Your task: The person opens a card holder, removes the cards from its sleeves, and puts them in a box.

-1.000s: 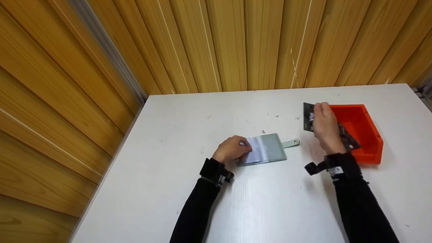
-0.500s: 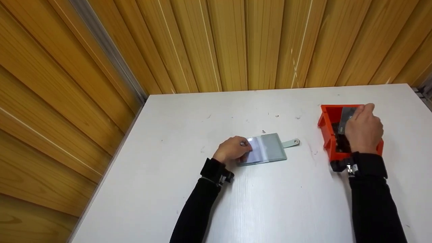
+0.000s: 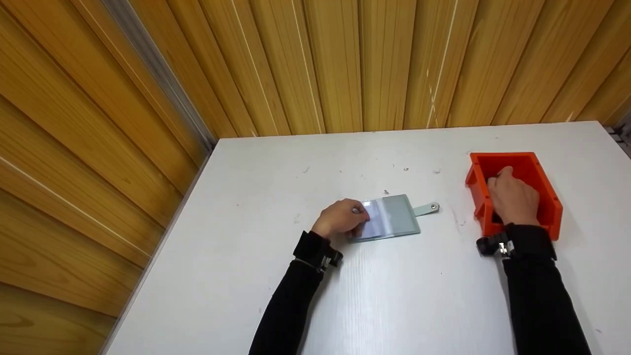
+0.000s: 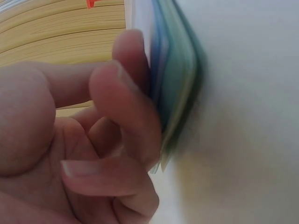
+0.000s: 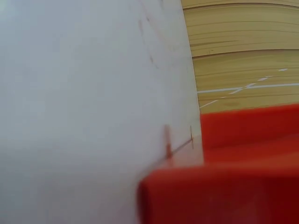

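Note:
A pale green card holder [image 3: 402, 217] lies spread open on the white table, its clear plastic sleeves [image 3: 375, 217] turned to the left side. My left hand [image 3: 340, 218] holds those sleeves at their left edge. In the left wrist view its curled fingers [image 4: 126, 93] are against the edge of the holder [image 4: 182, 79]. My right hand [image 3: 515, 197] is down inside the orange-red bin [image 3: 551, 202]. Its fingertips are hidden there, and no card shows clearly. The right wrist view has only the bin's wall [image 5: 210, 193], without the hand.
A strap [image 3: 426, 209] with a metal snap sticks out from the holder's right side toward the bin. The white table [image 3: 394, 296] ends at a wood-patterned wall [image 3: 335, 69] behind and another at the left.
My right hand moved right from beside the bin with a dark card, over the bin, then down into it; the card is now out of sight. My left hand and the holder stayed put.

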Demonstrator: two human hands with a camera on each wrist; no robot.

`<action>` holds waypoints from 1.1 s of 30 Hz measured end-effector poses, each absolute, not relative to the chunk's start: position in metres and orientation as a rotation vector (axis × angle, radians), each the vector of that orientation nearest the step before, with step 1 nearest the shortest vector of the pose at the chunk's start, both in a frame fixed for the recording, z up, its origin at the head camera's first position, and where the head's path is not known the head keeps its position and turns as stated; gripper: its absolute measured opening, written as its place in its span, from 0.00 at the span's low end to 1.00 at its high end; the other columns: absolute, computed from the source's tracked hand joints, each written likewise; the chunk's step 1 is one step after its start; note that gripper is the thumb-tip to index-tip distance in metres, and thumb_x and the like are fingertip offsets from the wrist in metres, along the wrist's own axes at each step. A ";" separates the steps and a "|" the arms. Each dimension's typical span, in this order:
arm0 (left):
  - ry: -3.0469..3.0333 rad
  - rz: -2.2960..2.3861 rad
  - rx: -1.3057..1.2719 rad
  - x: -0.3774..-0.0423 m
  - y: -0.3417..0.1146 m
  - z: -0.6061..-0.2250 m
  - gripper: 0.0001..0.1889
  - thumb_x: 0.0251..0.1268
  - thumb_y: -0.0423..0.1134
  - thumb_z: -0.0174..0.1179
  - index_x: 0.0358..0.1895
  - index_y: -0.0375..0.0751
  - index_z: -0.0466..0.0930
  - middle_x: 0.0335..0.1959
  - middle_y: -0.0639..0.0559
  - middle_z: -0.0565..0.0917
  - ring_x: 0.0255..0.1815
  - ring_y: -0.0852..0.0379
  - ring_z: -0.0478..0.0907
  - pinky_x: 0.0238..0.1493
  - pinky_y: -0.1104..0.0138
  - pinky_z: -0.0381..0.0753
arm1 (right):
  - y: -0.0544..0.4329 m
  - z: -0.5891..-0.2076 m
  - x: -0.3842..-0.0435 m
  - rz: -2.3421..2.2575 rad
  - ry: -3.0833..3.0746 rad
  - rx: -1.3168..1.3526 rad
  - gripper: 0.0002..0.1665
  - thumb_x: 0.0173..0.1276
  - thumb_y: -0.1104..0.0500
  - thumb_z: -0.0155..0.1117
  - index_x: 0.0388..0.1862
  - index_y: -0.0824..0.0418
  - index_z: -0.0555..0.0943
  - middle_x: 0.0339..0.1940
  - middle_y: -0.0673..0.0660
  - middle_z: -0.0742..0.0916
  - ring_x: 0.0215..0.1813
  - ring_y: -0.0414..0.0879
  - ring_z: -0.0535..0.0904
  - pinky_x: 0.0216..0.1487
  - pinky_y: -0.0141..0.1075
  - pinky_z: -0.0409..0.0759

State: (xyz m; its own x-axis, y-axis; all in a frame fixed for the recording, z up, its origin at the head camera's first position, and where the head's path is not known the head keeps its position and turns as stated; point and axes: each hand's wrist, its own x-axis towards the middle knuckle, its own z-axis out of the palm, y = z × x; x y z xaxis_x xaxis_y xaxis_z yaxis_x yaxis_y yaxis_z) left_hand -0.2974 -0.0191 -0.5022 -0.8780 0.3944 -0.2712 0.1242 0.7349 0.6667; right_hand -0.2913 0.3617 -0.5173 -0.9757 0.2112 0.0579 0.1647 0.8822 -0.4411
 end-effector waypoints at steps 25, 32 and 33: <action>2.547 0.947 0.416 -0.297 -0.019 -0.503 0.08 0.75 0.43 0.61 0.39 0.46 0.86 0.18 0.56 0.83 0.15 0.62 0.77 0.30 0.70 0.75 | 0.360 -0.518 -0.287 0.721 -2.955 -0.238 0.15 0.80 0.64 0.42 0.58 0.75 0.63 0.48 0.79 0.62 0.35 0.72 0.73 0.41 0.65 0.77; 2.548 0.942 0.422 -0.298 -0.019 -0.503 0.08 0.75 0.44 0.61 0.40 0.47 0.86 0.19 0.55 0.84 0.15 0.61 0.78 0.31 0.70 0.75 | 0.360 -0.517 -0.289 0.786 -2.935 -0.328 0.22 0.81 0.59 0.49 0.60 0.77 0.63 0.51 0.80 0.63 0.40 0.75 0.74 0.52 0.71 0.77; 2.550 0.941 0.424 -0.299 -0.019 -0.503 0.08 0.75 0.44 0.61 0.40 0.47 0.86 0.18 0.55 0.84 0.15 0.62 0.78 0.31 0.70 0.75 | 0.360 -0.516 -0.289 0.793 -2.932 -0.339 0.24 0.80 0.59 0.51 0.61 0.77 0.62 0.52 0.81 0.63 0.41 0.75 0.74 0.54 0.71 0.77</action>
State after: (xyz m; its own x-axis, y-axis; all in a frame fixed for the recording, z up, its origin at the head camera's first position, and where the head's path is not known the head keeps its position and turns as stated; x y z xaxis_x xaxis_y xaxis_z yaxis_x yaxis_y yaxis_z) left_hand -0.2987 -0.0194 -0.5033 -0.8789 0.4052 -0.2517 0.1446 0.7291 0.6690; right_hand -0.2891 0.3599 -0.5164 -0.9718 0.2345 0.0246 0.1901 0.8410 -0.5065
